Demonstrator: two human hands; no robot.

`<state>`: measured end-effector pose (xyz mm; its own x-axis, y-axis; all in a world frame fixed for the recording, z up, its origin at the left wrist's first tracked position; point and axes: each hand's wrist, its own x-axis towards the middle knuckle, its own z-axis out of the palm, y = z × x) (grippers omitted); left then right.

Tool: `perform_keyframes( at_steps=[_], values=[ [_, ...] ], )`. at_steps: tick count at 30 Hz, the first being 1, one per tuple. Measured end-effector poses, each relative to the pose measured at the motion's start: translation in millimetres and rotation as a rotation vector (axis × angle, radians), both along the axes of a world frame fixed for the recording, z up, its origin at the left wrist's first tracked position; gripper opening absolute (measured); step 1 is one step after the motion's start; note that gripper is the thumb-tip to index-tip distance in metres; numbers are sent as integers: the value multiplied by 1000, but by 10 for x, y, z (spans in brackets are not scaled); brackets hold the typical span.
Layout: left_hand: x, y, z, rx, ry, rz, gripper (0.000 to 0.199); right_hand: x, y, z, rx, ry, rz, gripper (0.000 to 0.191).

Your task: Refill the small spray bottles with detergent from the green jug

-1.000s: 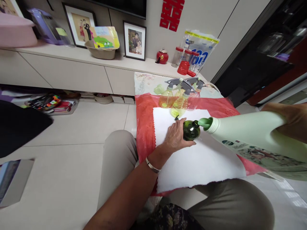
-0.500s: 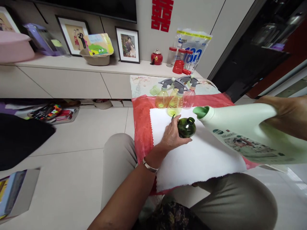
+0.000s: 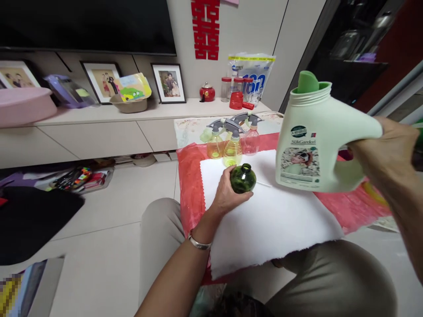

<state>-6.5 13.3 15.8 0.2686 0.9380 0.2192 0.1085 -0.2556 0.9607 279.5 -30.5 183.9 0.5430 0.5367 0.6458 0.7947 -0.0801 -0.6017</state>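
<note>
My left hand (image 3: 228, 193) is wrapped round a small dark green round bottle (image 3: 243, 179) with an open neck, over the white cloth (image 3: 264, 224). My right hand (image 3: 386, 141) grips the handle of a large pale green jug (image 3: 299, 141), held upright above the cloth's right side. A green spout (image 3: 308, 82) shows in the jug's open mouth. Behind the dark bottle stand spray bottles with grey heads: a yellow one (image 3: 233, 152), another yellowish one (image 3: 215, 146) and a pink one (image 3: 251, 141). A thin white stick (image 3: 264, 183) lies on the cloth.
Red plastic sheeting (image 3: 191, 176) covers the low table under the cloth. On the cabinet (image 3: 158, 113) behind are framed photos, a basket (image 3: 130, 105), a red pot (image 3: 207, 93), red-lidded jars and a large bag (image 3: 253, 70). My knees are at the table's near edge.
The jug has turned from tilted, mouth towards the left, to upright, and its mouth has risen. My left hand still holds the dark green bottle. The whole view has shifted.
</note>
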Motion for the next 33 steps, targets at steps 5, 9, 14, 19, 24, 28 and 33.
perform_keyframes(
  at_steps=[5, 9, 14, 19, 24, 28, 33],
  values=[
    [5, 20, -15, 2, -10, 50, 88, 30, 315, -377, 142, 101, 71, 13],
    [9, 25, -46, -15, 24, 41, 91, -45, 511, -649, 167, 189, 65, 16],
    [3, 18, -49, -40, 39, 34, 92, -131, 750, -967, 158, 243, 44, 27],
    [-14, 25, 3, -46, -36, 48, 90, -46, 746, -1082, 11, 251, 62, 40],
    [-9, 34, 45, -16, -109, 109, 89, -79, 310, -818, -127, -86, 141, 57],
    [-17, 22, 61, 83, -37, 175, 90, -428, 14, -725, 173, -315, 175, 41],
    [-29, 4, 40, 127, 34, 262, 93, -850, 79, -1046, -596, -380, 595, 32]
  ],
)
